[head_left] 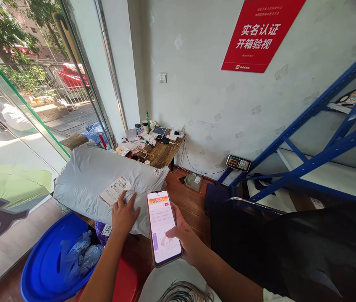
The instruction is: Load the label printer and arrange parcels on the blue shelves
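My right hand [181, 230] is wrapped round a smartphone [160, 251], its thumb over the keypad on the lit screen. To the left, my left hand [125, 214] lies with fingers spread on a large grey plastic parcel [83, 180]. Its fingertips touch the lower right edge of the white shipping label [115, 191]. A smaller printed tag [156, 172] shows at the parcel's right end. Beneath the parcel sticks out a purple package [102, 230] with a number label.
A cluttered wooden table [165, 153] stands against the wall. Below left is a blue tub [36, 260] with plastic bags, beside a red stool [124, 281]. Blue metal shelving [307, 167] and a scale display [238, 162] are on the right. A small grey parcel [193, 181] lies on the floor.
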`<state>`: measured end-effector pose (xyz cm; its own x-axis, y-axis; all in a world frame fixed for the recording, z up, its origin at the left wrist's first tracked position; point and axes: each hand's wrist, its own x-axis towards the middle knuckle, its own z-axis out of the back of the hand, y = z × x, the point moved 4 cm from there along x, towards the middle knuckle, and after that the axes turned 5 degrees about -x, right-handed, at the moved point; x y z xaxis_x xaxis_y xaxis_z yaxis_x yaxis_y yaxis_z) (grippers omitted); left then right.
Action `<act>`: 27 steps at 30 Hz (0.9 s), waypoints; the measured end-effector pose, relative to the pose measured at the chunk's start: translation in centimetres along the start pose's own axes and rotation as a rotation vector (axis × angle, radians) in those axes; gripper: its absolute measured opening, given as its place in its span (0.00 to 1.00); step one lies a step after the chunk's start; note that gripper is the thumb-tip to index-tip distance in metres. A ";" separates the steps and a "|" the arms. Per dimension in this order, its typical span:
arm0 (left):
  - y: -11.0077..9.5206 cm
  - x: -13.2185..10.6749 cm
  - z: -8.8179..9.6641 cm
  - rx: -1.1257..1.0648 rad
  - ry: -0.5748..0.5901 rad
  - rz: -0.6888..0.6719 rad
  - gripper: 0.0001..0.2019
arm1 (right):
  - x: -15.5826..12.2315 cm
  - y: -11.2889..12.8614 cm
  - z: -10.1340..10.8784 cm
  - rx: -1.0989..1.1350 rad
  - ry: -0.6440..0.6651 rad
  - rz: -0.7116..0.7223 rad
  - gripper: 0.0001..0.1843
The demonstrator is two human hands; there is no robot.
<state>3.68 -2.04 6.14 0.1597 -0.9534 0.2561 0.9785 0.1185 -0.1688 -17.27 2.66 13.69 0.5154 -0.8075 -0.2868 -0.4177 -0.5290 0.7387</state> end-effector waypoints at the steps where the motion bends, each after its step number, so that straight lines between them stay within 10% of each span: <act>1: 0.0 0.0 0.0 -0.001 0.005 0.001 0.25 | 0.0 0.0 -0.1 -0.008 -0.011 -0.008 0.48; 9: 0.0 0.0 0.0 0.005 0.022 0.006 0.26 | -0.5 0.4 -0.5 -0.045 0.021 -0.014 0.53; 15: 0.0 -0.1 -0.1 0.013 0.002 0.000 0.25 | 0.8 -1.2 0.2 0.086 -0.131 -0.085 0.30; 27: 0.0 0.0 -0.1 0.015 -0.018 -0.015 0.25 | 1.8 -2.4 0.7 0.058 -0.283 -0.080 0.28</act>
<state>3.71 -2.08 6.05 0.1475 -0.9498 0.2758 0.9826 0.1089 -0.1504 -15.87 2.32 11.01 0.3229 -0.7992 -0.5070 -0.4303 -0.6011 0.6734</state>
